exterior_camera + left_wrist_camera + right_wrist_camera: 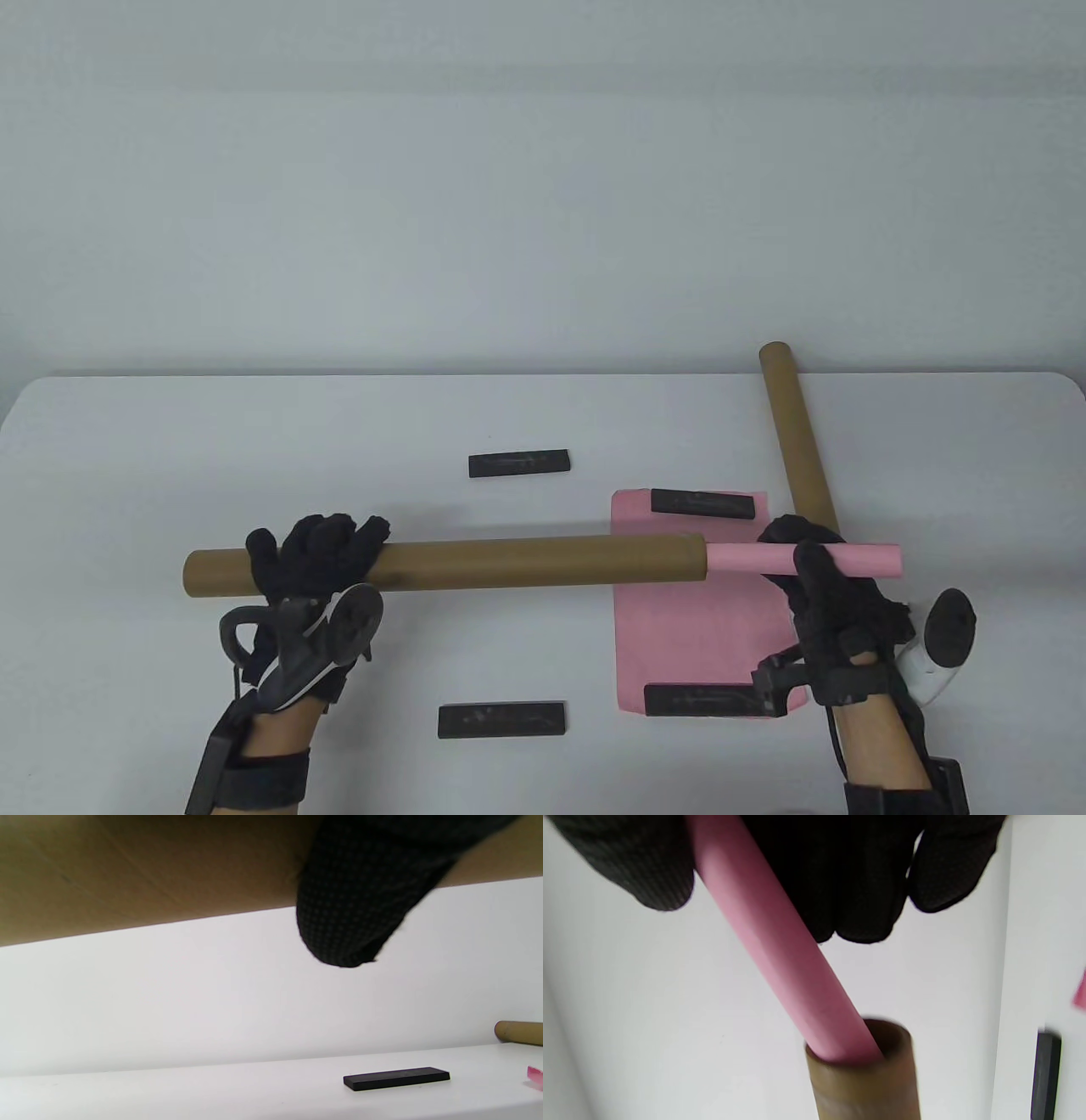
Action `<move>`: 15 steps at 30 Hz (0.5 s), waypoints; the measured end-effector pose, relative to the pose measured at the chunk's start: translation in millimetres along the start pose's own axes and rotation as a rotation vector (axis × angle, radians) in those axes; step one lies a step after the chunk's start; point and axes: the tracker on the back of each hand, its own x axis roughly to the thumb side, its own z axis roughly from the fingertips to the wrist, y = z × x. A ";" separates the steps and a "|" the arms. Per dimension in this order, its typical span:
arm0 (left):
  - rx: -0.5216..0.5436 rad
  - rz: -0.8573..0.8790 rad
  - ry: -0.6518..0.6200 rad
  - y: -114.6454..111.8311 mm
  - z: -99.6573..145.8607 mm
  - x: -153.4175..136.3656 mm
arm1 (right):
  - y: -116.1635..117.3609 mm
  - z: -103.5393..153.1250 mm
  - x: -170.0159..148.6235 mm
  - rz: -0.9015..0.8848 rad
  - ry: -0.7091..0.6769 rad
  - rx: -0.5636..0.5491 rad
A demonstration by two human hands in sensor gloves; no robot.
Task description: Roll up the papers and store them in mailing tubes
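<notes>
My left hand (316, 552) grips a long brown mailing tube (526, 562) near its left end and holds it level above the table; the tube fills the top of the left wrist view (127, 870). My right hand (819, 567) grips a rolled pink paper (840, 559) whose left end sits inside the tube's right mouth. The right wrist view shows the roll (780, 955) entering the tube mouth (865, 1069). A flat pink sheet (687, 611) lies on the table under the tube. A second tube (797, 437) lies at the right, its far end over the back edge.
Black bar weights lie on the white table (127, 475): one at centre back (520, 463), one at front centre (502, 720), and two on the pink sheet's far (702, 503) and near (708, 699) edges. The wall stands behind the table.
</notes>
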 end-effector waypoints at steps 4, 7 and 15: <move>-0.004 0.039 -0.010 0.8 0.1 0.9 | 21.5 2.7 -11.4 -0.043 0.071 0.109; -0.010 0.063 -0.020 0.0 0.9 1.3 | 37.8 4.1 -13.4 0.030 0.096 0.224; -0.015 0.089 -0.013 0.7 0.2 -3.5 | 0.2 4.8 15.8 0.113 -0.043 -0.097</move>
